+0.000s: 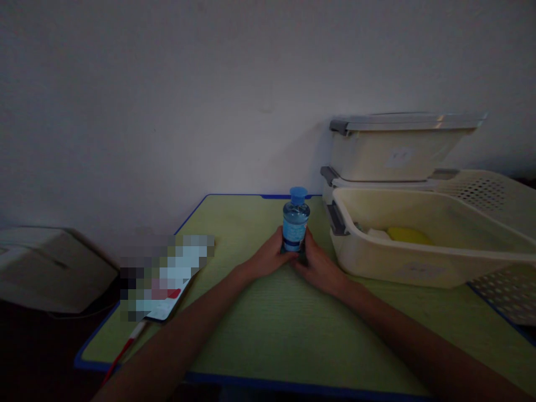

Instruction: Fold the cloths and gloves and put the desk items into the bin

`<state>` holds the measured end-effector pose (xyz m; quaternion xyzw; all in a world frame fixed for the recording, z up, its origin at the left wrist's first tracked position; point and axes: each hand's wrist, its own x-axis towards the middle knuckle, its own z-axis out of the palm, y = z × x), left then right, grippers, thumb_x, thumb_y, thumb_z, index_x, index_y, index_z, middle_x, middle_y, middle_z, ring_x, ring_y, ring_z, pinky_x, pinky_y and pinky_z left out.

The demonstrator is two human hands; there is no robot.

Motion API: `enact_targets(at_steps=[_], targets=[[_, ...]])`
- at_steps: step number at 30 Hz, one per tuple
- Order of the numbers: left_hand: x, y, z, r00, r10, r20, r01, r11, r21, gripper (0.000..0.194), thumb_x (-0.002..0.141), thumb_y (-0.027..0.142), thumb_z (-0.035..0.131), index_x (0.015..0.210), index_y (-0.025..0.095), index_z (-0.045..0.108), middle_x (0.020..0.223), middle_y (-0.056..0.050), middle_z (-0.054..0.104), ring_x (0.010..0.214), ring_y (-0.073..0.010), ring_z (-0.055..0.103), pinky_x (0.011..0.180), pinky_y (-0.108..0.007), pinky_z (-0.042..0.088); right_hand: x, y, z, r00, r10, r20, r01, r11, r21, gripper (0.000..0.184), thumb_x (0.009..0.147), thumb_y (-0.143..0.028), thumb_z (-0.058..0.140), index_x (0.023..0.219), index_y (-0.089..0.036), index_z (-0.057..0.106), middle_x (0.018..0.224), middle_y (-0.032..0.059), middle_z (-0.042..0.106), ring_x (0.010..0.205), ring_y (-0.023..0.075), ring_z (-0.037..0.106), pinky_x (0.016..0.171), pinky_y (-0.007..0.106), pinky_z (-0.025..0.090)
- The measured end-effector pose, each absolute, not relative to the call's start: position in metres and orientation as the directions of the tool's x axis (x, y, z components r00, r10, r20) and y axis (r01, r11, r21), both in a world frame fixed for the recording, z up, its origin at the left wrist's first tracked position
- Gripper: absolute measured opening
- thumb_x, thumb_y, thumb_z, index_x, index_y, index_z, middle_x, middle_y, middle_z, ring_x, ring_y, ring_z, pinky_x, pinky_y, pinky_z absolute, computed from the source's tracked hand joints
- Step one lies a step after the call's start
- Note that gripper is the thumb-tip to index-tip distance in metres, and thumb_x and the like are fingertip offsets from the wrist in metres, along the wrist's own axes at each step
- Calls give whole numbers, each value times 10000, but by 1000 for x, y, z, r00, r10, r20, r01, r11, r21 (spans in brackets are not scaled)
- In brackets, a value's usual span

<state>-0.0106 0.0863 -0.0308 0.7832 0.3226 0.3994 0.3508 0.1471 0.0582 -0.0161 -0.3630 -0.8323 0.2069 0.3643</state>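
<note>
A small clear-blue bottle (295, 226) with a blue cap and a printed label stands upright between my two hands over the green table (268, 335). My left hand (270, 254) grips its left side, thumb across the lower front. From the right, my right hand (317, 262) is closed on the same bottle. Most of the fingers are hidden behind it. Whether the bottle's base rests on the table I cannot tell.
An open cream bin (385, 262) holding a yellow item (409, 235) stands on the right, with a lidded box (389, 151) stacked behind. A phone (167, 304) with a red cable (119, 357) lies left. A white box (50, 268) sits beyond the table's left edge.
</note>
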Motion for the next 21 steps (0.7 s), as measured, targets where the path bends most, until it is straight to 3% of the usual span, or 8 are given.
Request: enact_targets(at_steps=[5,10,13,17,21], targets=[[-8,82,-28,474,779,410,286,-577,765,539,714,300,638,1178,130,421,1185,-138,501,1113,-278,455,965,-433,334,148,58,-16,-478,762,436,435,637,-636,834,677,-113,524,1375,-131,67,1306,190,373,1194,288,409,961,452,373],[-8,81,-26,462,818,343,294,-506,811,590,657,385,692,1133,119,465,1118,-126,568,1016,-271,533,883,-397,407,147,57,-12,-476,759,444,394,636,-664,792,663,-112,539,1347,-156,142,1265,158,423,1133,260,463,941,427,386],[-7,79,-24,422,846,326,290,-466,836,510,686,429,654,1069,126,508,1033,-103,612,945,-253,566,837,-376,434,146,55,-10,-469,770,432,375,617,-692,733,682,-155,566,1317,-168,202,1237,136,455,1100,245,488,921,408,403],[-4,79,-24,294,899,324,189,-387,902,410,745,454,576,1003,140,524,925,-73,626,854,-212,578,792,-347,450,145,55,-10,-462,794,396,385,581,-717,665,715,-208,579,1296,-180,256,1214,120,487,1061,232,519,888,392,425],[-1,83,-25,160,956,247,-10,-248,969,459,634,423,688,956,149,510,895,-60,604,823,-196,565,778,-335,443,145,56,-12,-455,806,379,421,570,-706,606,724,-250,577,1263,-175,311,1182,114,519,1037,235,529,875,396,426]])
